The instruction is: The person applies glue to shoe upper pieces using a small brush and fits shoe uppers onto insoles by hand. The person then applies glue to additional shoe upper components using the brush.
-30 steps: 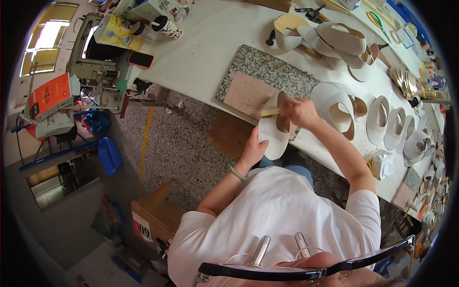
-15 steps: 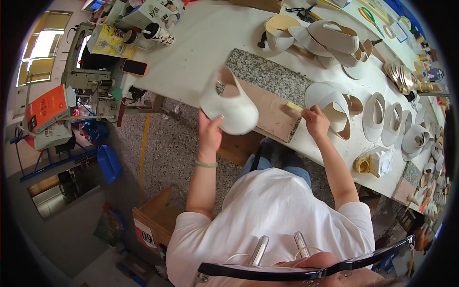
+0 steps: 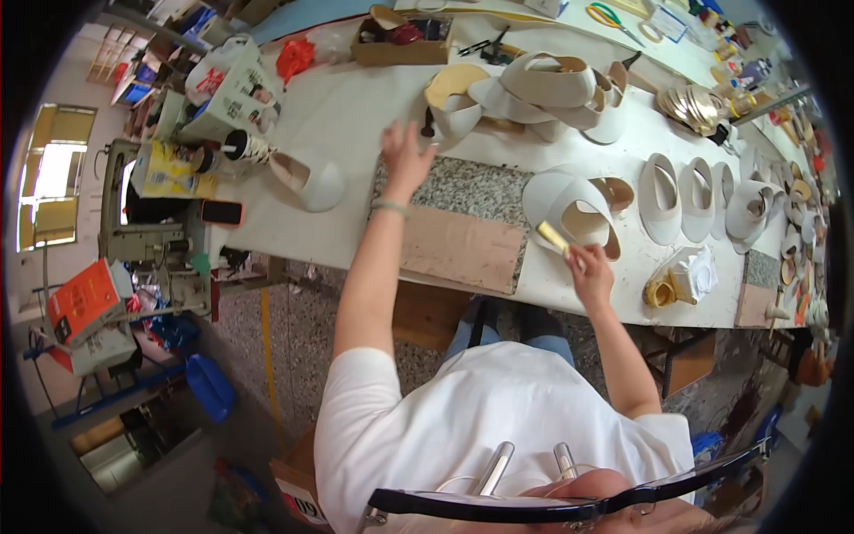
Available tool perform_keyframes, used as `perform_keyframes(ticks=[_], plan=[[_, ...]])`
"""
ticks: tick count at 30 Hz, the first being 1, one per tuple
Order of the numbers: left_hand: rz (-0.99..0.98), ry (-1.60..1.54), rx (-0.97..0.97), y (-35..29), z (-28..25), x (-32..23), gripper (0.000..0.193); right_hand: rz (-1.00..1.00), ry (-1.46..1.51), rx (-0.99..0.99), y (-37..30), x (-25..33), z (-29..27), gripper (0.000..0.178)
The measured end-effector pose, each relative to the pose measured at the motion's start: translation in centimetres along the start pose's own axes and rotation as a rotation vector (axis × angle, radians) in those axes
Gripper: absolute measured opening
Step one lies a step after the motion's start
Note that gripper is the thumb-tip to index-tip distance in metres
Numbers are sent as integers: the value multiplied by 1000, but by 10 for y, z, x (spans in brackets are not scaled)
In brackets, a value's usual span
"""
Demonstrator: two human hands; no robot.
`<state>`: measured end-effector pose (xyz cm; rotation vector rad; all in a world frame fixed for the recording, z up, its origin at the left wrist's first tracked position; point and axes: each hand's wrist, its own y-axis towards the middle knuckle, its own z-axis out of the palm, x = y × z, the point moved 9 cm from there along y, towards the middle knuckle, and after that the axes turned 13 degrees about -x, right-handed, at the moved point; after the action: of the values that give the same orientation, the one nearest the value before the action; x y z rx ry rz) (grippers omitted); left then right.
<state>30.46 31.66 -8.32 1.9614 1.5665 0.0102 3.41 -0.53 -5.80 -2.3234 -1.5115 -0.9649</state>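
My left hand (image 3: 407, 162) is over the far left end of a speckled stone slab (image 3: 467, 191), its fingers spread and nothing in them. Just beyond its fingertips lies a pile of pale shoe uppers (image 3: 544, 89), nearest a cream-lined one (image 3: 455, 100). To the left of my arm, a single white shoe upper (image 3: 316, 184) rests on the table. My right hand (image 3: 589, 271) grips a small brush (image 3: 553, 237) with a pale yellowish head, held in front of more white uppers (image 3: 569, 209).
A tan board (image 3: 463, 251) covers the slab's near side. At right stand a glue-stained pot (image 3: 660, 292) and a row of uppers (image 3: 660, 200). A phone (image 3: 222, 212) and a sewing machine (image 3: 147, 231) are at left, with a shoe box (image 3: 400, 44) at the back.
The upper that was in my left hand now lies at the table's left. That hand has let go and reached to the far middle. The brush stays in my right hand, tilted differently.
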Motion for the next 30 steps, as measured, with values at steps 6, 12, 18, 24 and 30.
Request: perform_keyframes(ticks=[6, 12, 18, 24, 30], plan=[[173, 314, 311, 45, 73, -24, 61, 151, 143, 158, -55, -7, 11, 22], [0, -144, 497, 6, -15, -53, 45, 269, 458, 91, -13, 31, 1, 21], [-823, -938, 161, -96, -72, -64, 20, -44, 559, -4, 14, 145, 1, 20], [-902, -1505, -247, -109, -116, -110, 18, -115, 509, -147, 29, 127, -4, 17], [-918, -1743, -131, -107, -133, -135, 27, -145, 407, -170, 39, 125, -23, 19]])
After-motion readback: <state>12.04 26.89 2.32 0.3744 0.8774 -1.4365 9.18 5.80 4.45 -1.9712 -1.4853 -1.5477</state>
